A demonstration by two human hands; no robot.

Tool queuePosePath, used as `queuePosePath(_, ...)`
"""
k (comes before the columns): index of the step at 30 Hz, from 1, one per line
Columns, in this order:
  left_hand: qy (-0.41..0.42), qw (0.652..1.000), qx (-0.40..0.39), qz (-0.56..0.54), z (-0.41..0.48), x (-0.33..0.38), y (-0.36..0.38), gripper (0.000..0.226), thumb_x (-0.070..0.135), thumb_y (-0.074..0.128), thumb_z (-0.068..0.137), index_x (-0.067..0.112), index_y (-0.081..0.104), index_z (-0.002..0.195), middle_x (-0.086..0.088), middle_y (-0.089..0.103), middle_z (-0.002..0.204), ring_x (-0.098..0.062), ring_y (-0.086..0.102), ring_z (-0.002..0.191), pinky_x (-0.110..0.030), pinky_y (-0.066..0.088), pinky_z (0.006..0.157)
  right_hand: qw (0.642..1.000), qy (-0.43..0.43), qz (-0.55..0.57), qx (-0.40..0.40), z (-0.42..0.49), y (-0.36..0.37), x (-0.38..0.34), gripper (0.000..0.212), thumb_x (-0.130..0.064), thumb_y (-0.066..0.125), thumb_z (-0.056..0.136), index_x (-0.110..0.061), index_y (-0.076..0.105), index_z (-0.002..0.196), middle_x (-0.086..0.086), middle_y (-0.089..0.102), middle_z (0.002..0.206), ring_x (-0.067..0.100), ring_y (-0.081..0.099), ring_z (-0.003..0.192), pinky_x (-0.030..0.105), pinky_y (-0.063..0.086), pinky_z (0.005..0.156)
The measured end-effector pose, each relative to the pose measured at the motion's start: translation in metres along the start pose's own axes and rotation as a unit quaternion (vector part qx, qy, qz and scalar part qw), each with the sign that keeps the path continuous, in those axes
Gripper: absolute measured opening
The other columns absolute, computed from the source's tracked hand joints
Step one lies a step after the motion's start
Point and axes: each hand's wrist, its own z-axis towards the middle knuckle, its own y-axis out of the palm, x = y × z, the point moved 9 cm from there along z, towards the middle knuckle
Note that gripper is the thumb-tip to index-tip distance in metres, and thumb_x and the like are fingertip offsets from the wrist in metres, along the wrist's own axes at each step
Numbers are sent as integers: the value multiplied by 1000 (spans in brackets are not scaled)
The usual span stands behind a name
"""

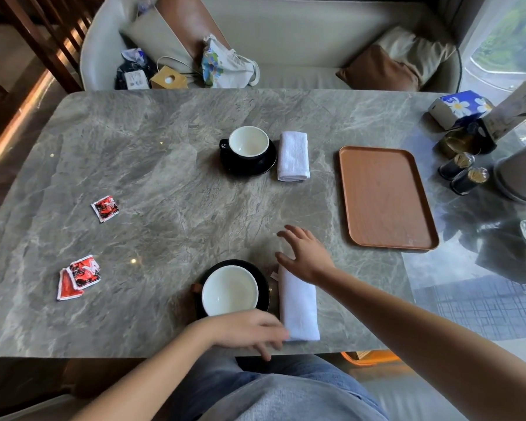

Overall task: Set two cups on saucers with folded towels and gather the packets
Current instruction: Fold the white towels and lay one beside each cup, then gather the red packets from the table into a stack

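Observation:
A near cup (230, 290), white inside, stands on a black saucer (263, 276) at the table's front. A folded white towel (299, 308) lies just right of it. My left hand (249, 331) hovers at the towel's near end, fingers apart and touching it. My right hand (305, 256) rests over the towel's far end, fingers spread. A far cup (248, 141) on its black saucer (268, 165) sits mid-table with a second folded towel (293, 156) beside it. Red packets lie at the left: one alone (105, 208) and two overlapping (78, 276).
A brown tray (386, 199) lies at the right, nothing on it. Beyond it stand two dark toothpick jars (463, 173), a tissue pack (459, 107) and a menu stand. A sofa with bags and cushions runs along the far edge.

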Motion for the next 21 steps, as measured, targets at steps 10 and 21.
queuePosePath(10,130,869,475,49,-94,-21,-151,89,47,58,86,39,-7,147,22,-20,152,3,-15,142,-35,-1,119,983,-108,-142,-38,32,16,-72,67,-55,32,94,-35,2,150,-5,-12,160,24,-16,146,54,-7,116)
queuePosePath(21,-102,774,618,89,-168,-169,-209,98,64,47,82,28,-16,147,6,-22,157,-10,-23,142,-44,-8,118,947,-249,-186,-79,86,63,-222,70,-54,31,95,-30,-5,150,-2,-15,159,24,-16,146,53,-6,116)
